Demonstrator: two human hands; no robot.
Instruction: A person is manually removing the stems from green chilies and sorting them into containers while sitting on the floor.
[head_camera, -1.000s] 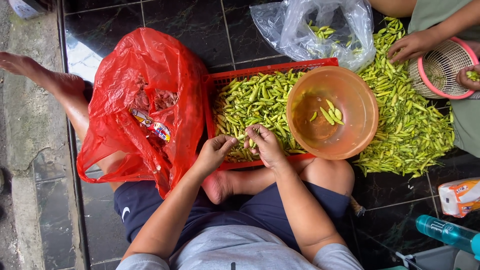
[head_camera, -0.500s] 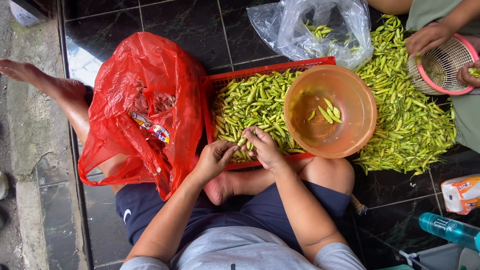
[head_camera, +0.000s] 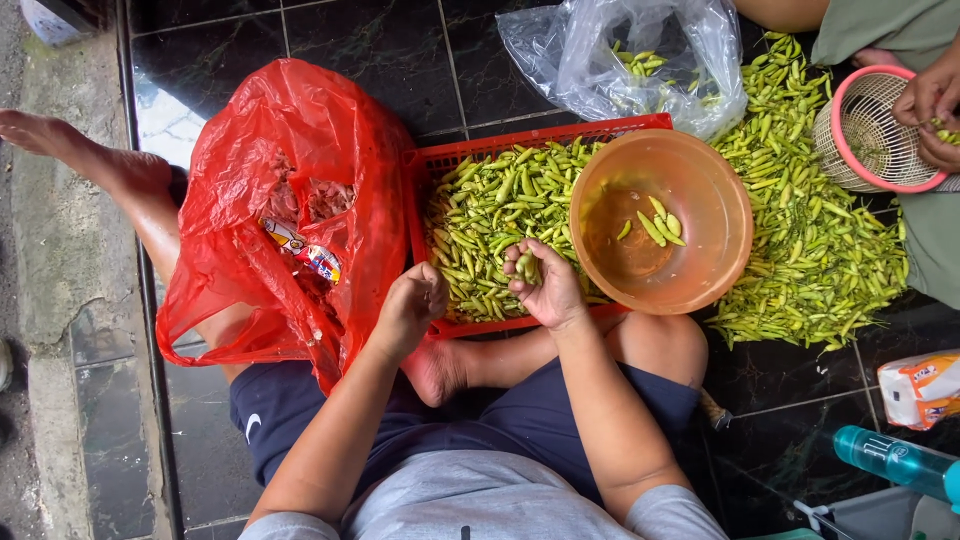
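I sit on a dark tiled floor with a red crate (head_camera: 548, 137) of green chilies (head_camera: 490, 210) before my legs. My right hand (head_camera: 545, 285) is over the crate's near edge, palm up, cupped around a few green chilies. My left hand (head_camera: 412, 305) is curled shut just left of it, beside the red plastic bag (head_camera: 255, 160); what its fingers pinch is too small to tell. An orange plastic bowl (head_camera: 700, 270) rests on the crate's right end with a few chilies in it.
A heap of green chilies (head_camera: 815, 240) lies on the floor right of the bowl. A clear plastic bag (head_camera: 620, 45) with some chilies sits behind. Another person's hands (head_camera: 930, 110) work over a pink-rimmed basket (head_camera: 870, 130). A teal bottle (head_camera: 895, 462) and an orange-white packet (head_camera: 920, 388) lie at right.
My right hand has turned palm up and lifted slightly with chilies in it. My left hand has drawn away leftward toward the red bag.
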